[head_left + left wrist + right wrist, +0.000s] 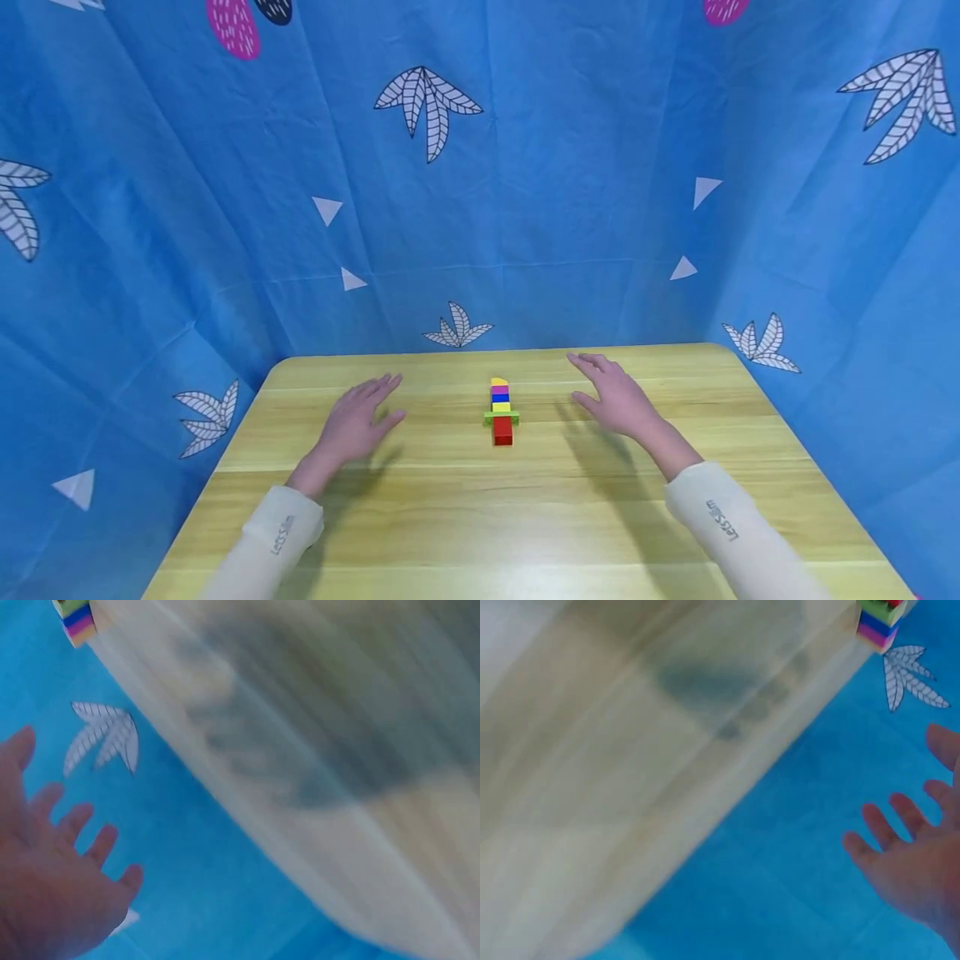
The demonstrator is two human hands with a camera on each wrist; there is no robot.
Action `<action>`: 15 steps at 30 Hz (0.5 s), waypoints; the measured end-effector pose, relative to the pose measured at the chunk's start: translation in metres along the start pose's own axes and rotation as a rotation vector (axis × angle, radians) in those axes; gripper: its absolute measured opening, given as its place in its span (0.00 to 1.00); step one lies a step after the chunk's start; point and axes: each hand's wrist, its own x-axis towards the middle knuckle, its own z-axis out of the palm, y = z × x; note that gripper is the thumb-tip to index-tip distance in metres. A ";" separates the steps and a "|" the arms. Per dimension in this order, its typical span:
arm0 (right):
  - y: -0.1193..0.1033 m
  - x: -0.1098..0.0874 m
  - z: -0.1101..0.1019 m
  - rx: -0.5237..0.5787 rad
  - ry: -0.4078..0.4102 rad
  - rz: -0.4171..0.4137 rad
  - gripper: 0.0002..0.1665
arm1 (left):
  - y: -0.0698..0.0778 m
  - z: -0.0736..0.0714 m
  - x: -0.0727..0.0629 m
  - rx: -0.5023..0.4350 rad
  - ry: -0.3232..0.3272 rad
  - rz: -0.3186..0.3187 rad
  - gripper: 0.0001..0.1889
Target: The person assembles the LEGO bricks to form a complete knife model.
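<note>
A row of joined toy building bricks lies near the middle of the table, its red end toward me. Beyond the red brick come a wider green piece, then yellow, blue, magenta and a yellow tip. My left hand hovers over the table to the left of the bricks, fingers extended, holding nothing. To their right, my right hand is also raised with spread fingers and holds nothing. Neither hand touches the bricks. Part of the bricks shows in the left wrist view's top corner, and the bricks appear top right in the right wrist view.
The pale wooden table has rounded far corners. A blue curtain printed with leaves and triangles hangs behind it and along both sides. Shadows of both hands fall on the tabletop.
</note>
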 end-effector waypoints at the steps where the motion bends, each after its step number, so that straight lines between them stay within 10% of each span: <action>1: 0.003 -0.001 -0.004 -0.045 0.020 -0.017 0.41 | -0.004 -0.005 -0.002 0.042 0.018 0.004 0.35; 15: 0.031 -0.009 -0.036 -0.528 0.248 -0.263 0.47 | -0.039 -0.043 -0.020 0.502 0.204 0.125 0.41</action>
